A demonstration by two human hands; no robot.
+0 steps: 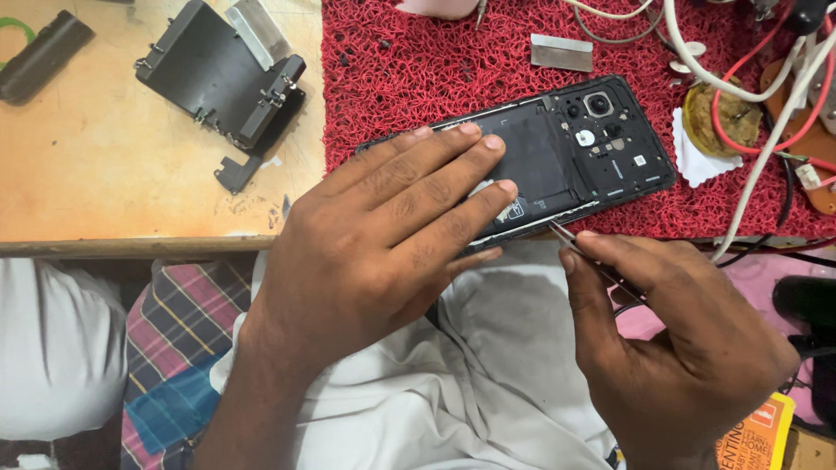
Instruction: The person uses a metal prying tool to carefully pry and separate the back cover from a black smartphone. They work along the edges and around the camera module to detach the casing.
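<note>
Opened phone (566,152) — black, flat, rectangular, back cover off — lies on a red looped-fibre mat (401,70), near the mat's front edge. Interior shows a matte dark battery panel and, toward the right end, a camera module w/ metal-ringed lens plus several small round openings. A thin bright metal frame runs along the near long edge.

Left hand (383,244) lies flat on the phone's left half, fingers spread and extended, pressing down; it grips nothing, and covers approx. half the phone. Right hand (688,348) pinches one pair of slim metal tweezers (592,257) between thumb and fingers; tip sits at the phone's near edge (contact w/ the frame cannot be confirmed).

Count: 1 phone, 1 pair of tweezers, 2 hands, 1 mat.

Surroundings: mat rests on a worn tan wooden bench (104,165). On the bench, left of the mat, one black hinged metal fixture (218,78) w/ small bolts and a grey plate; further left, one dark bar-shaped part (43,52). On the mat behind the phone, one small rectangular metal blade (562,52). To the right — white and red cables (766,96) cross over a round tin of brownish paste (718,117) standing on white paper. Below the bench edge: white cloth (514,348) and plaid fabric on the lap.
</note>
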